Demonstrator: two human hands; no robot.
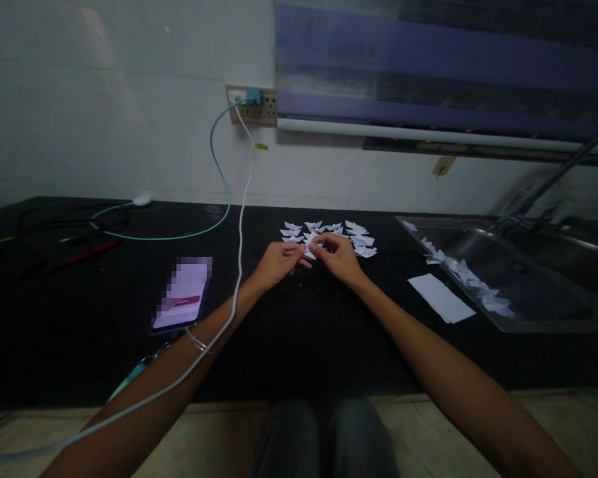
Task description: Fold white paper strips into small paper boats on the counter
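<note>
Between my two hands is a small white folded paper [309,246], gripped by the fingertips from both sides. My left hand [279,262] pinches its left edge, while my right hand [339,255] pinches its right edge. Just beyond the hands, several folded paper boats [357,234] stand in rows on the black countertop [319,332]. Part of these rows is hidden behind my fingers and the held paper. The fine folds of the held piece are too small to make out.
A phone [183,295] lies left of my left forearm, and a white cable [240,245] crosses over that arm. On the right are a stack of white paper [442,298], torn paper scraps [478,285] and a metal sink [543,292]. A teal cable [164,237] lies at the back left.
</note>
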